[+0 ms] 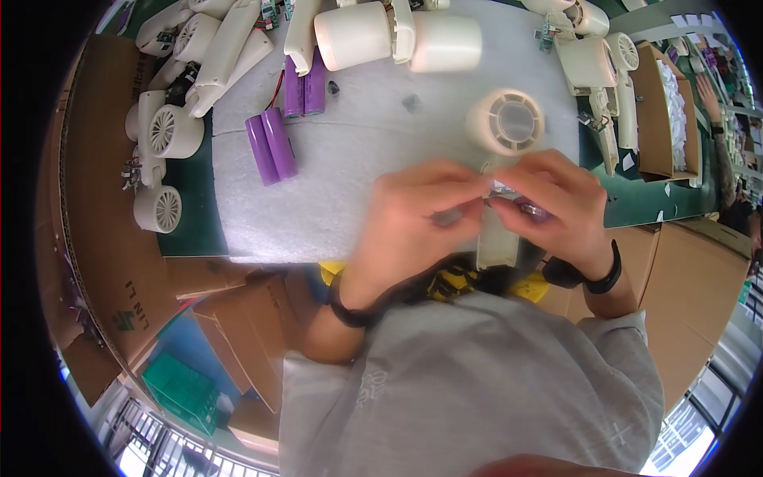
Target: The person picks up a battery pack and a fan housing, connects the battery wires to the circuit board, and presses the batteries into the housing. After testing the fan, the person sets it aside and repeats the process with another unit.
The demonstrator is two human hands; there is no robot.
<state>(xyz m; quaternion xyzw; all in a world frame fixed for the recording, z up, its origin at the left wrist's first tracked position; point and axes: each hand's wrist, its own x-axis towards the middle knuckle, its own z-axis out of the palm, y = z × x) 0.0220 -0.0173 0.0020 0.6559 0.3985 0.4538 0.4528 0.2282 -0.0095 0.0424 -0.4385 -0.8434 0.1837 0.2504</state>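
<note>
A cream handheld fan (509,119) lies on the pale mat, its round grille facing up and its open handle (497,246) running toward me. Over that handle both hands meet fingertip to fingertip. My left hand (421,215) pinches at a small pale part whose kind I cannot make out. Closed opposite it, my right hand (556,207) has a shiny purple cylinder end, resembling a battery cell (532,210), between its fingers and palm. The fingers hide most of what lies between them.
Purple battery pairs (271,147) lie on the mat (334,191) at left. Cream fan housings (359,36) line the far edge, with more fans (176,131) at left and others (588,63) at right. Cardboard boxes (111,183) flank the table; a green crate (179,389) stands below. Another person's hand (706,94) shows far right.
</note>
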